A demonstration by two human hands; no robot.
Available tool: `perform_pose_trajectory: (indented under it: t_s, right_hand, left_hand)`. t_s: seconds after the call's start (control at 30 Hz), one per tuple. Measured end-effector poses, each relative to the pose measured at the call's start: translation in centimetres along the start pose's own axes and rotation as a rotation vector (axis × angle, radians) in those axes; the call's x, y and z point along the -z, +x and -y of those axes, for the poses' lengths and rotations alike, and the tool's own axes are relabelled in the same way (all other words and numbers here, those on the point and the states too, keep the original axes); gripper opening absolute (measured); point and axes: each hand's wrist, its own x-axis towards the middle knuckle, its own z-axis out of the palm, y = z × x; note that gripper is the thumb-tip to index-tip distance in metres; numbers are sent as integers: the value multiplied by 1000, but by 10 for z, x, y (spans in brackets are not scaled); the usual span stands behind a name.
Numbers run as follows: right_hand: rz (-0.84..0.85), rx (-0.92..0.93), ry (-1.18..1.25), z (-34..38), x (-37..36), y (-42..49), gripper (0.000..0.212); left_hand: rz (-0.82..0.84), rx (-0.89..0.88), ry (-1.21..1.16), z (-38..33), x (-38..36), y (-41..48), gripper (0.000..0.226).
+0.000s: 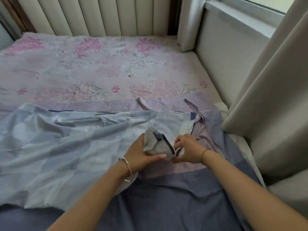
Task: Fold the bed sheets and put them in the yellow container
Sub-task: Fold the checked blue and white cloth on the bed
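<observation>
The bed (202,64) fills the view, running from under both forearms to well beyond the hands. A padded headboard (100,14) stands at its far end. A pale curtain (275,97) hangs to the right of the right hand, beside the mattress edge.

Far beyond the hands, a pink floral sheet (100,67) lies flat across the upper part of the bed. Nearer, a light blue patchwork sheet (58,147) spreads out rumpled to the left of the left hand and reaches behind both hands. Under it and under both forearms lies a purple and dark blue sheet (166,205), which shows just beyond the patchwork sheet as a lilac band and again directly below the hands.

A bunched corner of the patchwork sheet (160,144) stands raised between the two hands. The left hand (141,155) grips this bunch from the left, with the thumb laid across its front. The right hand (188,150) has its fingers curled and pinches the dark-trimmed edge of the same bunch from the right. The two hands sit close together, just above the purple sheet.

A silver bangle (128,169) circles the left wrist, and a thin cord bracelet (202,155) circles the right wrist.
</observation>
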Motion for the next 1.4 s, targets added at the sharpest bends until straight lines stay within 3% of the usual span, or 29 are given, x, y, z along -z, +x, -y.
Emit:
perform_pose_trajectory:
  t_s: [0.07, 0.13, 0.17, 0.23, 0.4, 0.57, 0.73, 0.87, 0.97, 1.07, 1.27, 1.4]
  right_hand:
    - [-30, 37, -19, 11, 7, 0, 58]
    - [-124, 116, 288, 32, 29, -1, 35]
    - [-130, 123, 444, 44, 44, -1, 21]
    - [-98, 117, 625, 68, 80, -6, 17]
    - [-251, 218, 776, 132, 175, -16, 7]
    - [-341, 361, 840, 214, 274, -44, 22]
    - [-540, 446, 741, 299, 374, -97, 36]
    - [-512, 362, 561, 342, 430, -141, 73]
    - [-442, 340, 394, 351, 454, -172, 56]
    - [-444, 350, 409, 367, 470, -199, 65]
    - [-769, 388, 332, 438, 487, -241, 42]
    - [-655, 131, 268, 464, 491, -275, 42]
  left_hand:
    - [37, -47, 149, -24, 8, 4, 30]
    - [-23, -88, 89, -58, 26, 13, 19]
    - [-70, -101, 51, -79, 39, 15, 18]
    - [-133, -133, 34, -118, 71, 19, 20]
    - [-206, -149, -41, -204, 139, -3, 24]
    - [-316, -169, -207, -297, 205, -47, 25]
    - [-420, -315, -348, -404, 256, -104, 20]
    - [-546, -444, -395, -470, 297, -145, 18]
    - [-614, -498, -429, -495, 328, -171, 16]
    - [-612, -548, -522, -507, 364, -190, 24]
    - [-587, -572, -496, -513, 422, -226, 50]
    - [-639, -558, -416, -507, 457, -248, 56]
